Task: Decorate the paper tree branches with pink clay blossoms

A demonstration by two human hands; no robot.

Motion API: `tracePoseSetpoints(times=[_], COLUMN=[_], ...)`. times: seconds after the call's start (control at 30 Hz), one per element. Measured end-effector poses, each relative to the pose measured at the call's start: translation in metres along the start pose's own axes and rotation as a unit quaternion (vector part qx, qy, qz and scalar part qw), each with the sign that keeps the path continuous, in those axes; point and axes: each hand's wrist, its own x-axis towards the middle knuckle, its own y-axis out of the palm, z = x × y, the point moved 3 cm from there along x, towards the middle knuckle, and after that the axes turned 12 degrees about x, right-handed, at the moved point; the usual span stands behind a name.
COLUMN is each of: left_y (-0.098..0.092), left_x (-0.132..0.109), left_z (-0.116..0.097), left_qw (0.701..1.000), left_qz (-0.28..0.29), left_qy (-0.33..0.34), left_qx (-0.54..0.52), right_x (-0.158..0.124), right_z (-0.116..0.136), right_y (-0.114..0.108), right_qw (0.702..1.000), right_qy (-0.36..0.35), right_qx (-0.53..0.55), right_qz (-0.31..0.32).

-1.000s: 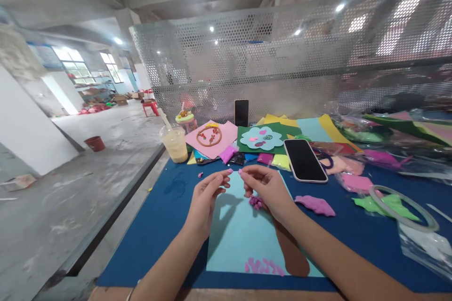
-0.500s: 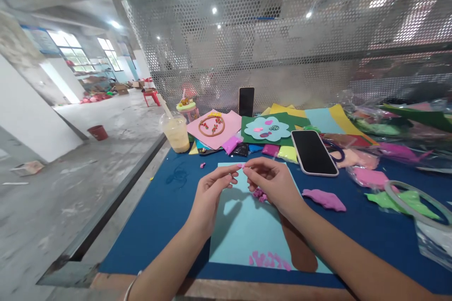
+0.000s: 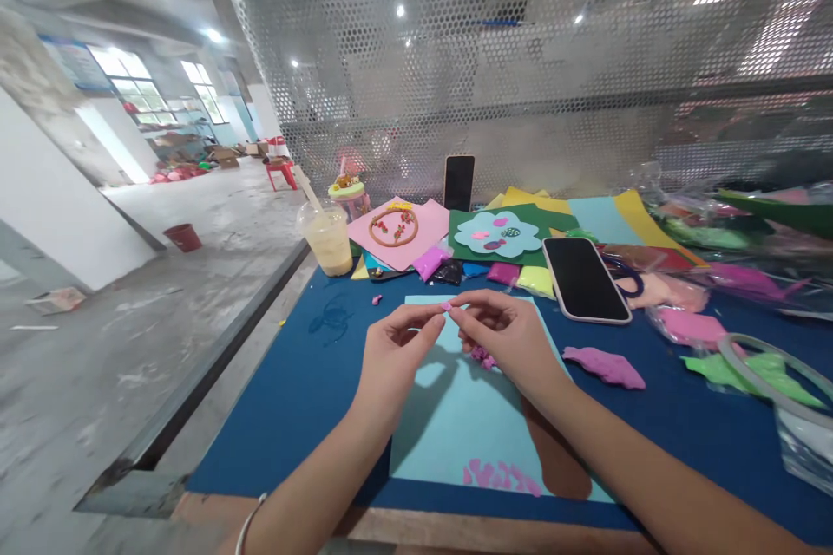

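Observation:
My left hand [image 3: 400, 351] and my right hand [image 3: 504, 334] meet fingertip to fingertip over a light blue sheet [image 3: 449, 425]. Between them they pinch a tiny piece of pink clay [image 3: 446, 306]. Under my right hand, partly hidden, sits a small cluster of pink-purple clay bits [image 3: 482, 356] on the sheet. A brown shape [image 3: 560, 455] runs down the sheet's right side, partly covered by my right forearm. Flattened pink-purple clay pieces [image 3: 501, 477] lie along its near edge. To the right rests a larger lump of pink-purple clay [image 3: 605, 366] on the blue table.
A phone [image 3: 586, 280] lies behind the clay lump; another phone [image 3: 459, 182] stands against the perforated metal screen [image 3: 521, 104]. At the back left is a drink cup [image 3: 328, 238]. Clay packets [image 3: 431, 262] and a tape ring [image 3: 735, 355] lie about. A clay crumb [image 3: 377, 299] sits left of the sheet.
My left thumb has moved up to the fingertips and now presses near the pink clay piece. The view has shifted slightly; the things on the table stay put.

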Motion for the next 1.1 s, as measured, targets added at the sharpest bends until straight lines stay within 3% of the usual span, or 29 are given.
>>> tracePoseSetpoints(times=[0.37, 0.7, 1.1], left_y=[-0.0012, -0.0013, -0.0008], left_x=[-0.0008, -0.0002, -0.0039], left_z=[-0.0002, -0.0025, -0.0059], left_qw=[0.997, 0.994, 0.977], left_qz=[-0.053, -0.065, -0.087], left_qy=[0.038, 0.058, 0.123], left_qx=[0.050, 0.061, 0.151], right_x=[-0.0053, -0.0064, -0.0059], right_z=[0.0002, 0.0016, 0.0009], right_y=[0.0026, 0.0034, 0.0038], right_qw=[1.000, 1.000, 1.000], right_qy=[-0.003, -0.016, -0.020], right_qx=[-0.024, -0.027, 0.000], right_qz=[0.000, 0.004, 0.008])
